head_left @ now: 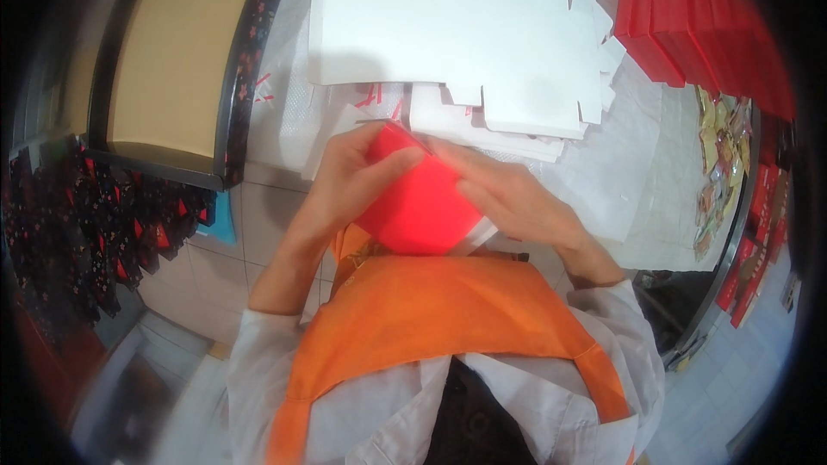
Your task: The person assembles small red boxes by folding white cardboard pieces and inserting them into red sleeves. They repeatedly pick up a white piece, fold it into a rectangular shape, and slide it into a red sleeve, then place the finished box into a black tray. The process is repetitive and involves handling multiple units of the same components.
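A bright red cardboard box piece [415, 211] with a pale edge at its lower right is held in front of my chest, tilted, over the near side of the table. My left hand [345, 174] is closed on its left side, the thumb lying across the red face near the top. My right hand [514, 200] grips the upper right edge, its fingers slightly blurred and partly hiding that edge. Just beyond my hands lies a stack of flat white cardboard blanks [431, 30] with slits and cut tabs.
Several red boxes [680, 21] stand in a row at the far right. Small wrapped packets [719, 164] lie along the right table edge. At the left is a large dark-rimmed tray [177, 52] with a tan inside, with dark flowered items [82, 228] below it.
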### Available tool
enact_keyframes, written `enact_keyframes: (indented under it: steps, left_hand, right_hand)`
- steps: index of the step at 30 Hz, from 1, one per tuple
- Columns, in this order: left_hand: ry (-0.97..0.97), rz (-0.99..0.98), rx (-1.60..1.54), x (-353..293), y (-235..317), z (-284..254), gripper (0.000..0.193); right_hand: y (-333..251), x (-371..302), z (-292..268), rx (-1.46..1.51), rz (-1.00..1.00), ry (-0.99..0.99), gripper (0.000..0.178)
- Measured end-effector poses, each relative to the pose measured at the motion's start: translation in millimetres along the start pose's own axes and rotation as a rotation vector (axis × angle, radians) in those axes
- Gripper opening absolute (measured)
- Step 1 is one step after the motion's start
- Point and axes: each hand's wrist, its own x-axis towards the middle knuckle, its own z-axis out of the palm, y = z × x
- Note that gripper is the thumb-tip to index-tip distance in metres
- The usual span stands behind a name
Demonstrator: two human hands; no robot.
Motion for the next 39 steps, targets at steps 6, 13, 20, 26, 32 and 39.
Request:
enact_keyframes:
  steps: [6, 13, 20, 26, 32, 39]
  left_hand:
    - [-0.01, 0.016, 0.003, 1, -2, 1, 0.015]
    - [0.043, 0.121, 0.111, 8, 13, 3, 0.014]
    - [0.78, 1.101, 0.691, 24, 40, -12, 0.039]
    - [0.506, 0.484, 0.064, -13, -2, 11, 0.06]
    - [0.155, 0.19, -0.334, -35, -34, 22, 0.055]
    - [0.246, 0.209, -0.103, -37, -91, 21, 0.021]
  right_hand:
    - [0, -7, 4, 0.048, 0.019, -0.053, 0.045]
    - [5, -12, -2, 0.171, -0.053, -0.044, 0.049]
    - [-11, -3, 6, 0.631, 0.009, 0.35, 0.063]
    - [1, -14, 31, 0.298, -0.115, 0.414, 0.07]
    - [19, -19, 13, 0.313, 0.005, 0.39, 0.045]
    - [44, -18, 40, 0.261, -0.104, 0.534, 0.031]
